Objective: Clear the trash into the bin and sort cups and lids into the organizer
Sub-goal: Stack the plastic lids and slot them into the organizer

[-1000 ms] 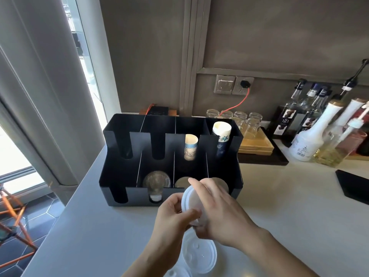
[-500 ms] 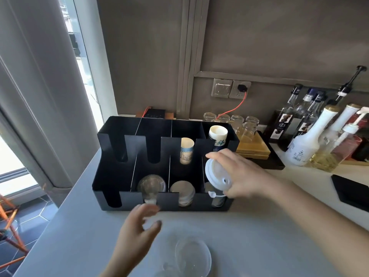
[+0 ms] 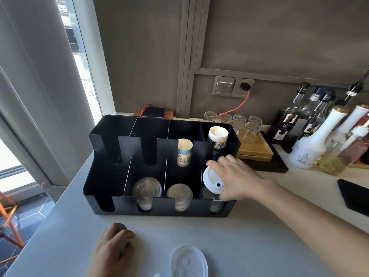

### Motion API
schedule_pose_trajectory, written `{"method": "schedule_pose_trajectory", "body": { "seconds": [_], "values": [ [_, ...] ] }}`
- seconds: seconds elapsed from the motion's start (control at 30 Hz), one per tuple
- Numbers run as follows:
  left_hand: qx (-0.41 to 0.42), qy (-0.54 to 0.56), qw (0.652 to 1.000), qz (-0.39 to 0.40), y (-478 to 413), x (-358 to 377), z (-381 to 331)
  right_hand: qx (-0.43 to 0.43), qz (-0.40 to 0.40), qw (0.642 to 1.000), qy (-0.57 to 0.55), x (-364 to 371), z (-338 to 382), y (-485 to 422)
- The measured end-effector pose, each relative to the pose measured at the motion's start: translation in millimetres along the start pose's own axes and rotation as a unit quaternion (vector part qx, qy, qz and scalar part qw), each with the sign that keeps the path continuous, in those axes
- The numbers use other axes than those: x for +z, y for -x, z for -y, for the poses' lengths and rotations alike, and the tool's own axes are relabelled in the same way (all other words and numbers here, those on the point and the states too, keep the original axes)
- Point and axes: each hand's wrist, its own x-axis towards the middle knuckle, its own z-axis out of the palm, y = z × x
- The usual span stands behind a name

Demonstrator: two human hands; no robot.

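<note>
A black organizer (image 3: 103,188) with several slotted compartments stands on the pale counter. My right hand (image 3: 235,176) holds a white sip lid (image 3: 212,179) on edge over the front right compartment. Clear lids (image 3: 146,189) fill the second front slot and more lids (image 3: 179,194) the third. Paper cups (image 3: 184,152) lie in the third back slot and another paper cup stack (image 3: 217,139) in the back right slot. My left hand (image 3: 111,248) rests curled on the counter near the front edge. A clear flat lid (image 3: 188,260) lies on the counter beside it.
Upturned glasses (image 3: 247,126) sit on a wooden tray (image 3: 253,150) right of the organizer. Syrup bottles (image 3: 319,136) crowd the back right. A black pad (image 3: 353,194) lies at the right edge. The counter's left edge drops to a tiled floor by the window.
My right hand carried the white lid from in front of me to the front right compartment and lowered it. My left hand let go and dropped to the counter.
</note>
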Motion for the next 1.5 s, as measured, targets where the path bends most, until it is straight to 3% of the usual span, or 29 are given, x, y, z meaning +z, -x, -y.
{"method": "schedule_pose_trajectory", "body": {
  "seconds": [0.17, 0.57, 0.83, 1.07, 1.17, 1.37, 1.5],
  "values": [
    [0.001, -0.008, 1.000, -0.004, -0.4, 5.4, 6.1, 0.008, -0.031, 0.999, 0.044, 8.9, 11.4, -0.7],
    [0.009, -0.005, 1.000, -0.009, -0.6, 5.8, 5.4, -0.002, -0.021, 0.999, 0.029, 20.0, 6.7, 1.7],
    [-0.004, -0.003, 1.000, 0.009, 0.6, 7.8, 9.3, -0.022, -0.059, 0.993, -0.101, 5.8, 3.6, 25.0],
    [-0.044, 0.035, 0.998, 0.036, 0.4, 1.1, -0.6, 0.021, -0.207, 0.944, -0.254, 21.7, 32.5, 79.1],
    [-0.091, 0.092, 0.989, 0.070, 4.8, -11.7, -14.9, 0.042, -0.168, 0.930, -0.323, 46.5, 57.7, 96.5],
    [-0.064, 0.108, 0.972, 0.199, 30.0, -24.8, -53.6, 0.048, -0.042, 0.935, -0.348, 93.2, 101.6, 105.0],
    [-0.093, 0.106, 0.969, 0.204, 31.4, -23.7, -64.2, 0.022, -0.027, 0.945, -0.327, 103.5, 117.3, 105.2]
  ]
}}
